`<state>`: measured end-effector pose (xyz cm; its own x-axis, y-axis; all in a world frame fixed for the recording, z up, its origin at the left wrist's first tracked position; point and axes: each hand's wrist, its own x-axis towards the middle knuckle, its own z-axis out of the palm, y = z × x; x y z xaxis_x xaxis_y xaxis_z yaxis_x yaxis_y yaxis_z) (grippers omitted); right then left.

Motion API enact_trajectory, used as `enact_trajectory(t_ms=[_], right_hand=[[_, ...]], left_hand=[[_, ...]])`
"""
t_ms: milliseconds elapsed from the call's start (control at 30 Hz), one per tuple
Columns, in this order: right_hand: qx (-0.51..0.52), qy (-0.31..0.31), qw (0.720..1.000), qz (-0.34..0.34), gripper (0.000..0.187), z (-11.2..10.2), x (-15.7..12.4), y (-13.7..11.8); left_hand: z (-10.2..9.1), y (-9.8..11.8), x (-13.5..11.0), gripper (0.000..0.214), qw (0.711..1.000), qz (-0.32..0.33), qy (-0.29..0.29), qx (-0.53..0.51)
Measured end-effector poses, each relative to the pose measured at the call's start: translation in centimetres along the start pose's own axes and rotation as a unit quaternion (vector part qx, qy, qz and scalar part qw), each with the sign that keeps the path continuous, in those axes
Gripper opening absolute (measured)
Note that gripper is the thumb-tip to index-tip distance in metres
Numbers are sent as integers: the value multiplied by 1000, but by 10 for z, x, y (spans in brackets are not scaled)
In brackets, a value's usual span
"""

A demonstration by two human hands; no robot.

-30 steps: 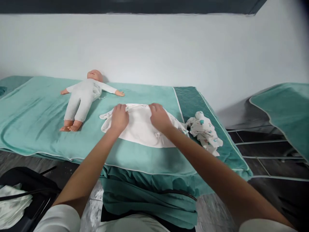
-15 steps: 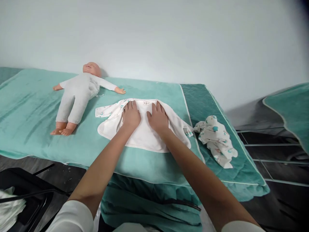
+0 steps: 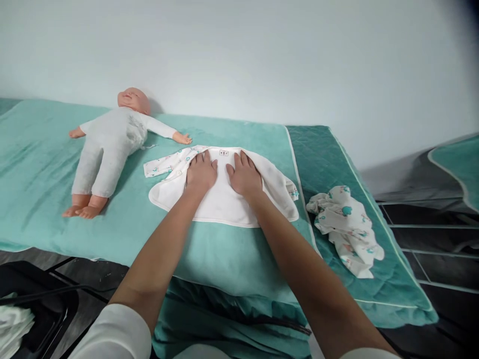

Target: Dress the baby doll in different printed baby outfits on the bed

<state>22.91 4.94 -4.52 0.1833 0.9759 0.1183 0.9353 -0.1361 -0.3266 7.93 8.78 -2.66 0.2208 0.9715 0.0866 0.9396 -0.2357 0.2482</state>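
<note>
A small white baby shirt (image 3: pixel 224 199) lies spread open on the green cover, its plain inside facing up and a label at the neck. One sleeve, printed with small green figures, stretches out to the left. My left hand (image 3: pixel 202 172) rests flat on the left part of the shirt, fingers spread towards the collar. On the right part lies my right hand (image 3: pixel 245 174), also flat with fingers apart. Neither hand grips the cloth. A baby doll (image 3: pixel 108 144) in a white body lies on its back to the left, one hand close to the printed sleeve.
A crumpled printed baby garment (image 3: pixel 348 227) lies on the darker green quilted mattress (image 3: pixel 318 149) at the right. A pale wall (image 3: pixel 239 60) stands behind the bed. Metal rails (image 3: pixel 430 227) are at the far right. A black chair (image 3: pixel 56 309) holds pale cloth at the lower left.
My hands stay flat on the shirt, almost in the same place. The view has shifted slightly, so the doll appears further left and the crumpled garment further right and lower.
</note>
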Motion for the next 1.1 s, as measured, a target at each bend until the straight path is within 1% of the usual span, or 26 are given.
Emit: enact_trajectory(t_ms=[133,200,267,433,567,633,700,767,800,833,867,900,933,967,1000,1033,1100], right_hand=[[-7,-17,1000,5,68,-5,-8,-6],[-25,-36,999,0,70,-9,-19,-9],[-45,-41,998,-18,70,-12,-35,-10],[-71,-13,993,-98,66,-17,-94,-3],[-55,3,990,-133,60,-23,-152,4],[-29,1,990,-138,57,-27,-177,7],[34,-24,988,-147,54,-34,-192,14],[143,-70,975,-153,49,-45,-193,27],[203,-84,965,-143,46,-51,-188,35],[259,-81,955,-123,43,-57,-179,45],[300,-56,948,-90,41,-64,-168,56],[322,-5,945,-57,39,-69,-155,67],[317,56,946,-31,39,-73,-142,78],[280,110,954,-8,40,-76,-128,89],[219,149,964,14,41,-77,-116,98],[156,150,976,27,43,-78,-105,106],[65,108,991,40,40,-79,-90,118]], left_hand=[[-4,2,-14,68,1000,2,8,16],[-6,1,-26,69,1000,4,12,23],[-6,-1,-41,70,999,14,14,32],[-9,-10,-91,70,997,51,26,49],[-13,-15,-136,68,996,65,40,53],[-15,-17,-156,67,995,76,47,52],[-17,-19,-171,65,994,84,55,46],[-17,-22,-181,63,993,94,62,39],[-17,-23,-184,62,993,97,65,37],[-17,-24,-185,60,992,98,67,34],[-17,-24,-186,60,992,98,69,32],[-18,-24,-186,59,992,98,71,29],[-18,-24,-186,58,992,96,73,25],[-18,-24,-186,58,992,95,74,22],[-18,-24,-185,58,993,94,75,18],[-18,-24,-185,57,993,94,76,16],[-18,-24,-185,57,993,93,76,13]])
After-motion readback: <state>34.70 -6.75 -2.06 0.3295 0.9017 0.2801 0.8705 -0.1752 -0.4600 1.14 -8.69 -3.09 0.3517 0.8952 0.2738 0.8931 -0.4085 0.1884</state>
